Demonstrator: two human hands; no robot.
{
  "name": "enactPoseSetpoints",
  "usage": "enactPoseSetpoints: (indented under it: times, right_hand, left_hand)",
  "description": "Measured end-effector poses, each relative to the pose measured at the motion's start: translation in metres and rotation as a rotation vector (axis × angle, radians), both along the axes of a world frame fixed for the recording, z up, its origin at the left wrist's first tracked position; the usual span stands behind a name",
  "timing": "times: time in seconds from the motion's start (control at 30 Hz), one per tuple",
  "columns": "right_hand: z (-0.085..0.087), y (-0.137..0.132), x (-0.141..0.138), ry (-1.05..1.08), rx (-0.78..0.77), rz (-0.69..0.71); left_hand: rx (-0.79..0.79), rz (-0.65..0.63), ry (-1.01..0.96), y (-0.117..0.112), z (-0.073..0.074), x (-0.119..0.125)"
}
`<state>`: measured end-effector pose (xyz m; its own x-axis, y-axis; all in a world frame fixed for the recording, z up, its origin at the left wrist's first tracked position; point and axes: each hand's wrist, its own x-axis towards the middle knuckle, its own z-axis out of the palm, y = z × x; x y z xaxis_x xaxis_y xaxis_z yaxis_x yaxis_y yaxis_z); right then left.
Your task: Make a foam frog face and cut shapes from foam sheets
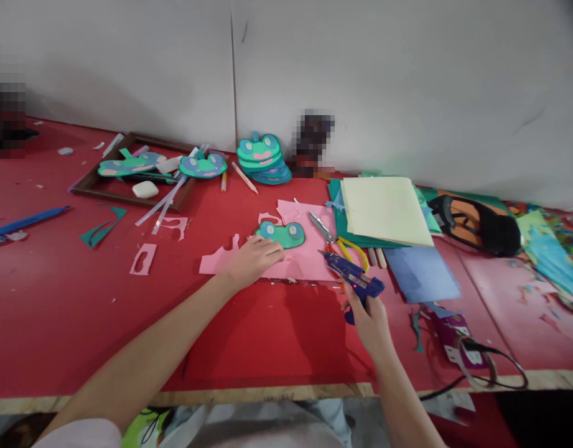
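Note:
A blue glue gun [351, 274] is gripped in my right hand [370, 317], its nozzle pointing up and left beside the scissors. My left hand [257, 258] has its fingers bent and close together at the lower left edge of a green foam frog face [281, 234] with blue-grey eyes; the fingertips cover part of it. That frog face lies on a cut-up pink foam sheet [309, 261]. Scissors [344, 242] with yellow and orange handles rest on the sheet's right side, their blades slightly apart.
Behind stand stacked frog faces [262, 155] and a brown frame [88, 183] holding more faces and glue sticks. Foam sheets [386, 208] and a black cap-like item [482, 224] lie right. A cable [505, 354] crosses the front edge near a purple pack [454, 336]. Scraps are scattered around.

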<state>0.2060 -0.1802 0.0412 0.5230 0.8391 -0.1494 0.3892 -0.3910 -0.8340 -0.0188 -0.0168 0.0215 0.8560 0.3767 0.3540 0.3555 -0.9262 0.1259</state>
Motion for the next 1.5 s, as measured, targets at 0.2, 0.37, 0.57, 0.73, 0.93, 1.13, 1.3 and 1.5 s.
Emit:
enactPoseSetpoints:
  times: [0.2, 0.37, 0.57, 0.73, 0.93, 1.13, 1.3, 1.5]
  right_hand:
    - [-0.007, 0.006, -0.01, 0.432, 0.066, 0.054]
    - [-0.006, 0.013, -0.017, 0.47, 0.064, 0.093]
    - [-0.006, 0.019, -0.026, 0.312, -0.023, 0.133]
    - [-0.004, 0.023, -0.034, 0.286, -0.098, 0.165]
    - [-0.009, 0.026, -0.036, 0.245, -0.192, 0.158]
    - [-0.011, 0.028, -0.038, 0.241, -0.202, 0.165]
    - [-0.009, 0.029, -0.04, 0.209, -0.21, 0.165]
    - [-0.007, 0.029, -0.039, 0.086, -0.245, 0.187]
  left_hand:
    - [-0.005, -0.032, 0.044, 0.0, -0.013, -0.015]
    - [0.034, -0.005, 0.01, -0.006, -0.017, -0.021]
    - [-0.03, 0.007, 0.079, -0.009, -0.011, -0.022]
    - [-0.106, 0.012, 0.091, -0.008, -0.009, -0.023]
    - [-0.176, 0.023, 0.049, -0.008, -0.006, -0.022]
    - [-0.183, 0.036, 0.06, -0.007, -0.007, -0.022]
    - [-0.159, 0.032, 0.075, -0.007, -0.008, -0.021]
    - [-0.117, 0.046, 0.12, -0.012, -0.005, -0.018]
